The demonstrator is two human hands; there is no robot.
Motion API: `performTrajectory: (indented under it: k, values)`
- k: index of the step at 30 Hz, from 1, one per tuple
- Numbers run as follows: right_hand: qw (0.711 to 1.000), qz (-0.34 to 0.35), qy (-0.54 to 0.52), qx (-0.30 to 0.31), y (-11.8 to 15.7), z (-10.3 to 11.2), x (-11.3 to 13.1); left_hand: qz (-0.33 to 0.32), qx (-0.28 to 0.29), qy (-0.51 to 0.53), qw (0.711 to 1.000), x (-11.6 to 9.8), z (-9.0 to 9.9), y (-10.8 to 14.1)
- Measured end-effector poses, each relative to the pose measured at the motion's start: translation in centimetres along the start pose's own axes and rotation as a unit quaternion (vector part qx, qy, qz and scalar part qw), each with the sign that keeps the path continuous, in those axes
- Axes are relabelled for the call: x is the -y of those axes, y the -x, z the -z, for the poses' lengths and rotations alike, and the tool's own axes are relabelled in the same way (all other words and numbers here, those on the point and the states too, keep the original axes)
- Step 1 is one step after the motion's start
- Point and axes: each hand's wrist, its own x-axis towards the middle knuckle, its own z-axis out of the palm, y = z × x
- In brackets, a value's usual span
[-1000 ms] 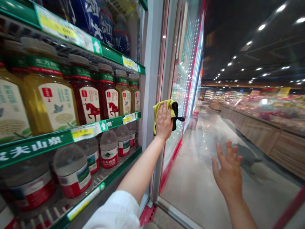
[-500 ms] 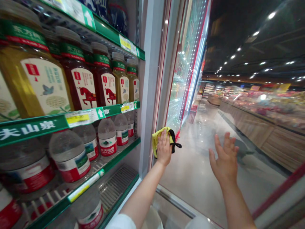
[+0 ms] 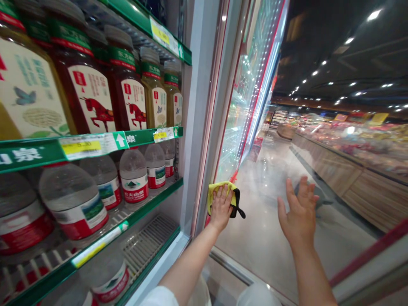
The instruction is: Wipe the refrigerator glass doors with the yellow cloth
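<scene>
My left hand [image 3: 220,208] lies over a yellow cleaning cloth [image 3: 214,191] with a black edge and a black hanging loop. It holds the cloth against the lower left of a glass door [image 3: 251,238], close to the door's hinge-side frame. Part of the cloth is hidden beneath the fingers. To the right, my right hand [image 3: 298,212] is raised with fingers spread, its palm toward the same glass and nothing in it; whether it touches the pane I cannot tell.
At left, an open cooler holds tea bottles [image 3: 95,100] above water bottles [image 3: 75,204] on green-edged shelves [image 3: 149,203]. A grey frame post [image 3: 201,106] stands between shelves and door. Through the glass, a wood-sided display counter [image 3: 344,174] lines a shiny floor.
My left hand and the cloth have slid slightly down the glass. My right hand stays nearly in place. The shelves have shifted left and up in view.
</scene>
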Motion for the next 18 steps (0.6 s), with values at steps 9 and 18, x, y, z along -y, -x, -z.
performTrajectory:
  k: [9, 18]
  values:
    - [1.0, 0.007, -0.008, 0.004, 0.1, 0.4, -0.1, 0.053, -0.13, 0.003, 0.99, -1.5, 2.8, -8.3]
    - [0.998, 0.029, -0.052, -0.015, 0.2, 0.8, -1.2, 0.134, -0.111, 0.004, 0.985, -4.1, 1.3, -7.1]
